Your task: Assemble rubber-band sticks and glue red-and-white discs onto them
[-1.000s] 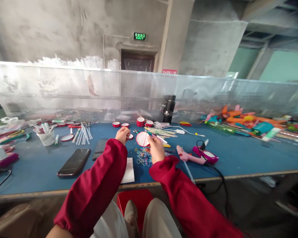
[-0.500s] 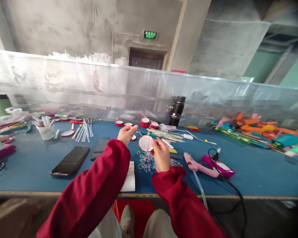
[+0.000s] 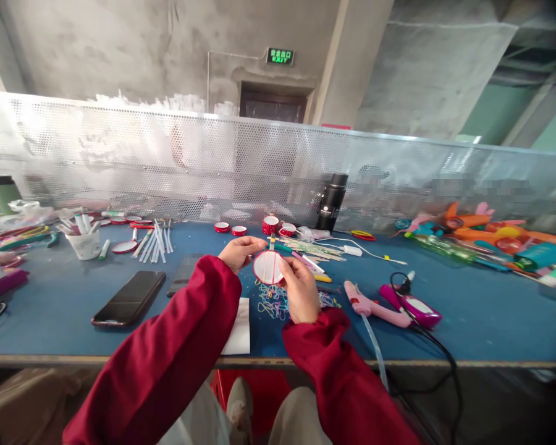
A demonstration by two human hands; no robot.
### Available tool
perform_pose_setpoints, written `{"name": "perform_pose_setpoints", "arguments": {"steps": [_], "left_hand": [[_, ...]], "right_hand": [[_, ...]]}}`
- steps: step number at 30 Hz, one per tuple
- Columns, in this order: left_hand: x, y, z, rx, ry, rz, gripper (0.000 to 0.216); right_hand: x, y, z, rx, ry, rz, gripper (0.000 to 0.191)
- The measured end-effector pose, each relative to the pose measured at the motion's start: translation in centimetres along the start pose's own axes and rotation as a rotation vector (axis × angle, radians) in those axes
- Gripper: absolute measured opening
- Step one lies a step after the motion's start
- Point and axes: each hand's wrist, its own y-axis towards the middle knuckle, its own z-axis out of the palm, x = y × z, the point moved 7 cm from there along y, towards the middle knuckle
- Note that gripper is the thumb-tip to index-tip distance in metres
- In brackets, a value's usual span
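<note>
My right hand (image 3: pixel 300 292) pinches a small round white disc with a red rim (image 3: pixel 267 267), held upright above the blue table (image 3: pixel 74 309). A thin line, perhaps a rubber band, runs down the disc's face. My left hand (image 3: pixel 241 251) is closed at the disc's upper left edge, fingertips touching its rim. Both arms wear dark red sleeves. Below the hands lies a heap of coloured rubber bands (image 3: pixel 273 304).
A black phone (image 3: pixel 128 298) and a dark flat object (image 3: pixel 181 274) lie left. A pink glue gun (image 3: pixel 369 305) and a purple one (image 3: pixel 412 306) with cables lie right. A black flask (image 3: pixel 331 201), red-rimmed lids (image 3: pixel 231 228), white sticks (image 3: pixel 154 242), a cup (image 3: pixel 84 243) and toys stand behind.
My left hand moved right to meet the disc's rim. My right hand raised the disc slightly toward it. The camera view shifted a little.
</note>
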Motion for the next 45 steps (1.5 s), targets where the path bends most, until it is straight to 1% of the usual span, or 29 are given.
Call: {"name": "perform_pose_setpoints", "arguments": {"steps": [4,7,10,15,18,20,24,28,31,35,37,39,42,45], "left_hand": [[0.5,0.2,-0.4,0.013,-0.03,-0.025,0.034],[0.6,0.0,0.0,0.063,-0.045,-0.049,0.033],[0.4,-0.7,0.8,0.126,-0.048,-0.084,0.032],[0.1,-1.5,1.7,0.195,-0.064,-0.161,0.029],[0.3,-1.6,2.1,0.253,-0.11,-0.19,0.027],[0.5,-1.5,2.1,0.257,-0.138,-0.179,0.026],[0.7,-1.1,1.6,0.205,-0.147,-0.163,0.023],[0.8,-0.8,0.9,0.145,-0.142,-0.21,0.021],[0.6,-0.7,0.5,0.097,-0.185,-0.228,0.021],[0.1,-0.5,-0.1,0.049,-0.266,-0.179,0.018],[0.0,-0.3,-0.6,0.0,-0.276,-0.166,0.017],[0.0,-0.2,-1.1,-0.038,-0.255,-0.174,0.019],[0.2,0.1,-1.8,-0.083,-0.199,-0.174,0.031],[0.2,0.5,-3.0,-0.194,-0.098,-0.101,0.035]], "right_hand": [[-0.4,-0.4,0.8,0.07,0.192,0.114,0.038],[-0.4,-0.6,1.2,0.102,0.289,0.199,0.039],[-0.3,-0.8,1.4,0.135,0.336,0.247,0.037],[-0.5,-1.0,1.7,0.171,0.419,0.297,0.03],[-0.6,-1.0,1.7,0.177,0.398,0.301,0.03],[-0.7,-1.0,1.7,0.176,0.369,0.303,0.029],[-0.5,-0.9,1.5,0.169,0.349,0.29,0.03],[-0.3,-0.9,1.2,0.122,0.484,0.295,0.025],[-0.3,-0.7,0.9,0.088,0.569,0.301,0.022],[-0.6,-0.3,0.2,0.001,0.644,0.289,0.029],[-0.7,-0.1,0.1,-0.015,0.667,0.285,0.032],[-0.8,-0.1,0.1,-0.017,0.68,0.281,0.032],[-0.9,0.0,0.0,-0.024,0.672,0.277,0.03],[-1.1,0.0,-0.1,-0.039,0.653,0.265,0.03]]}}
